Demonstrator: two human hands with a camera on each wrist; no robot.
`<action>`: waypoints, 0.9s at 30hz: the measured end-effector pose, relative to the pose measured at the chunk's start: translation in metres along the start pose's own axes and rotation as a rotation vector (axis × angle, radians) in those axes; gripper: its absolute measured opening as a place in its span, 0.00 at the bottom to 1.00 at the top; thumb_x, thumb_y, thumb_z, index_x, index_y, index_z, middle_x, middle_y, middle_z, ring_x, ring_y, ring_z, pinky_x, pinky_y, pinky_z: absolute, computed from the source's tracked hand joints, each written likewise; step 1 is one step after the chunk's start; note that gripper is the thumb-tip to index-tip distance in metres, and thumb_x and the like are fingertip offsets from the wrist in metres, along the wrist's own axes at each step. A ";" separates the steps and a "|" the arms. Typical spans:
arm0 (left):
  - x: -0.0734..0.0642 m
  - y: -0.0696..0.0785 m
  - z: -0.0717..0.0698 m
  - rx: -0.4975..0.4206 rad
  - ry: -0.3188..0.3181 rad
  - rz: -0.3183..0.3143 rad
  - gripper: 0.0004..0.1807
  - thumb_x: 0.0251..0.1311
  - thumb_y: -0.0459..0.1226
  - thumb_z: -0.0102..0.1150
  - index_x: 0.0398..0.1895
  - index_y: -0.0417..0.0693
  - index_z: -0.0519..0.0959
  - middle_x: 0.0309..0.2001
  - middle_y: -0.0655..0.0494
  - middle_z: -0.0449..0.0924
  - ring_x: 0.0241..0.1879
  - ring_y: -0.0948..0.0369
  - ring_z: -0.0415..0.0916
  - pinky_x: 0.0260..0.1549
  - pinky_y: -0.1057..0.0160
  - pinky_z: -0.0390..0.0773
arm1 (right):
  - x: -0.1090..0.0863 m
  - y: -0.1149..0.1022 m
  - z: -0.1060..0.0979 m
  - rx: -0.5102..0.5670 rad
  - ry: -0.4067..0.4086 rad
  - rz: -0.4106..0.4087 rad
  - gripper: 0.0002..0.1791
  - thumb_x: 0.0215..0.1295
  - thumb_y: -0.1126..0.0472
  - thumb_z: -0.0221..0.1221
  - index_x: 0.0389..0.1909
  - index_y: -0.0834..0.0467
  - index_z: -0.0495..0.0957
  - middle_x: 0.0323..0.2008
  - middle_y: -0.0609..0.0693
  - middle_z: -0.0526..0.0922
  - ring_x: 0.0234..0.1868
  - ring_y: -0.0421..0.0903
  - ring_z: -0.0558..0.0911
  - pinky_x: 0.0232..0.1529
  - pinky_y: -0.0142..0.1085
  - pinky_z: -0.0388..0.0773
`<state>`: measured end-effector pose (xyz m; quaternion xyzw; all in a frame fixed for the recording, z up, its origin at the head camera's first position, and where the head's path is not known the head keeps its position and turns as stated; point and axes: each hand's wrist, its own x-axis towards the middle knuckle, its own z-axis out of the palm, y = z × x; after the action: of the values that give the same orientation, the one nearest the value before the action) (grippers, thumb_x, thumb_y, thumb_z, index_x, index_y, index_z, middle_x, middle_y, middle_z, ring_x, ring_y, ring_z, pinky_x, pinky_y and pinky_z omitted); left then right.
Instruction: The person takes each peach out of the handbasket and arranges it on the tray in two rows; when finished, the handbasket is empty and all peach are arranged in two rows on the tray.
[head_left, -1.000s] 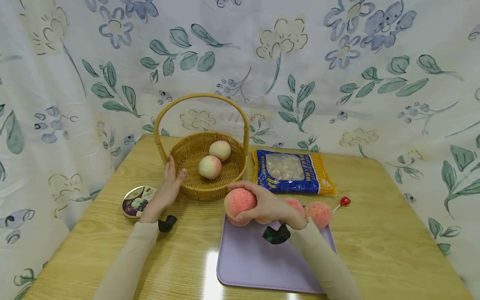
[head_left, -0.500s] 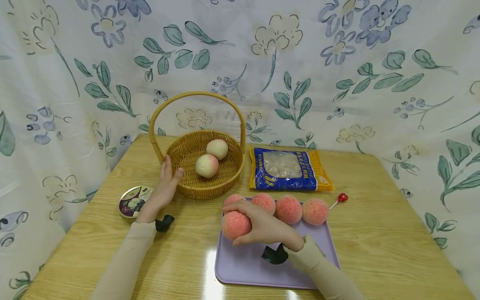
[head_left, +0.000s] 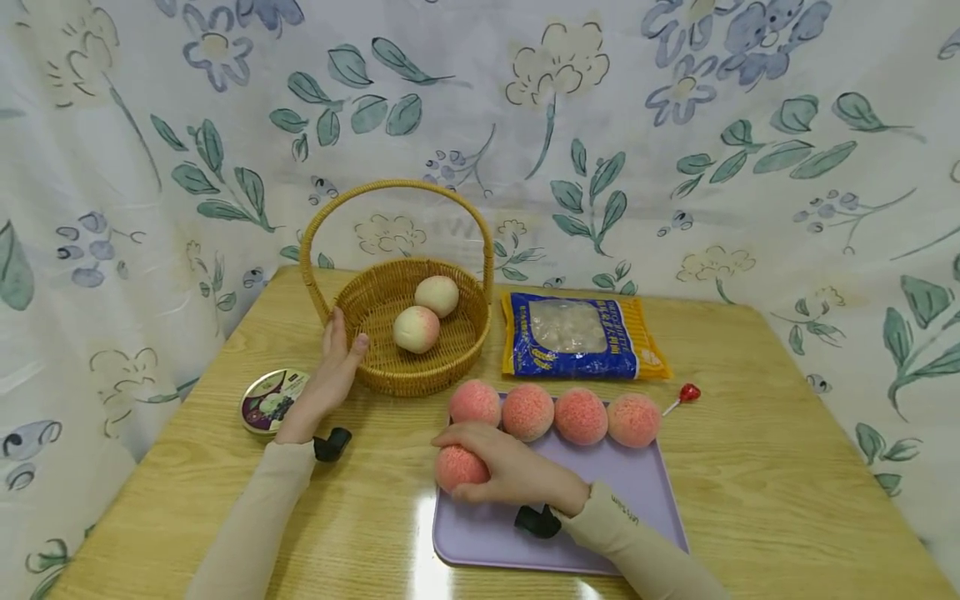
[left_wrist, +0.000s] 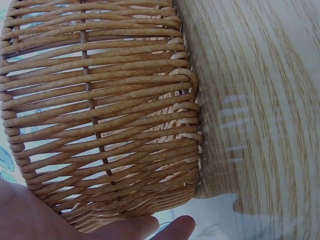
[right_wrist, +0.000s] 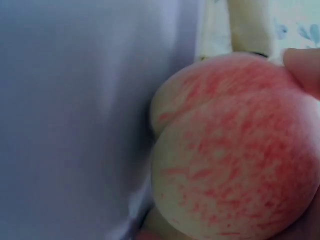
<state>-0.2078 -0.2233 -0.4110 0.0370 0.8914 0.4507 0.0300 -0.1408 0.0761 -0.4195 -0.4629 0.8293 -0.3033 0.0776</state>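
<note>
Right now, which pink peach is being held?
The frontmost peach, at the left edge of the tray: the right hand grips it. The other four pink peaches line the far edge.

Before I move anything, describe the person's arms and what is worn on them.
The left sleeve looks long, cream, plain; the right sleeve matches, with small dark lettering near its cuff. Angular black pieces show at both wrists. The left grip and right grip wear no gloves.
</note>
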 end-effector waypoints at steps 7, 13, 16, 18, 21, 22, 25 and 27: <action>-0.001 0.002 0.000 0.019 -0.004 -0.009 0.45 0.71 0.63 0.23 0.73 0.51 0.16 0.75 0.43 0.12 0.73 0.32 0.26 0.65 0.27 0.41 | -0.007 0.008 -0.004 -0.004 -0.035 0.019 0.34 0.65 0.50 0.62 0.69 0.55 0.62 0.67 0.48 0.69 0.69 0.45 0.67 0.70 0.39 0.63; -0.003 0.002 -0.001 0.017 -0.012 -0.007 0.45 0.71 0.63 0.22 0.73 0.51 0.14 0.75 0.43 0.11 0.72 0.29 0.29 0.65 0.27 0.42 | -0.017 0.018 -0.001 0.079 -0.042 -0.086 0.42 0.58 0.53 0.66 0.71 0.56 0.57 0.70 0.52 0.63 0.72 0.49 0.62 0.73 0.40 0.57; -0.002 0.001 -0.001 0.010 -0.008 -0.007 0.45 0.71 0.63 0.22 0.72 0.52 0.14 0.75 0.43 0.11 0.73 0.30 0.28 0.65 0.27 0.41 | -0.018 0.020 0.003 0.099 -0.023 -0.092 0.42 0.58 0.55 0.66 0.71 0.57 0.57 0.70 0.52 0.63 0.72 0.49 0.61 0.73 0.41 0.57; -0.002 0.000 0.000 0.006 -0.005 -0.004 0.45 0.71 0.62 0.23 0.73 0.52 0.14 0.75 0.43 0.11 0.73 0.31 0.27 0.66 0.28 0.41 | -0.018 0.019 0.004 0.078 0.003 -0.091 0.43 0.57 0.54 0.67 0.71 0.57 0.58 0.70 0.52 0.64 0.72 0.49 0.62 0.72 0.42 0.57; -0.001 -0.002 0.000 0.003 -0.002 0.003 0.45 0.71 0.62 0.23 0.73 0.51 0.15 0.75 0.43 0.11 0.73 0.31 0.26 0.66 0.28 0.40 | -0.017 0.017 0.004 0.032 0.045 -0.081 0.43 0.55 0.54 0.68 0.71 0.57 0.60 0.69 0.52 0.66 0.71 0.50 0.64 0.71 0.44 0.60; -0.001 -0.002 0.000 0.005 0.000 0.003 0.45 0.71 0.63 0.23 0.73 0.51 0.15 0.75 0.43 0.12 0.73 0.32 0.26 0.66 0.28 0.40 | -0.017 0.016 0.004 0.015 0.058 -0.078 0.44 0.54 0.54 0.69 0.70 0.57 0.60 0.69 0.52 0.67 0.70 0.50 0.65 0.71 0.44 0.60; 0.000 -0.002 0.001 0.004 -0.002 0.004 0.45 0.71 0.62 0.23 0.73 0.50 0.15 0.75 0.43 0.12 0.73 0.32 0.27 0.66 0.28 0.40 | -0.017 0.014 0.002 -0.007 0.080 -0.065 0.44 0.52 0.56 0.70 0.70 0.57 0.61 0.68 0.52 0.68 0.69 0.50 0.67 0.70 0.44 0.62; 0.000 -0.002 0.001 0.006 -0.002 0.004 0.45 0.72 0.62 0.23 0.73 0.50 0.16 0.75 0.43 0.12 0.73 0.31 0.27 0.66 0.29 0.40 | -0.018 0.012 0.000 -0.007 0.081 -0.050 0.45 0.51 0.57 0.71 0.70 0.57 0.62 0.68 0.52 0.69 0.69 0.50 0.67 0.70 0.43 0.63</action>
<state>-0.2076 -0.2238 -0.4127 0.0392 0.8928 0.4478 0.0298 -0.1398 0.0952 -0.4292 -0.4712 0.8209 -0.3206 0.0346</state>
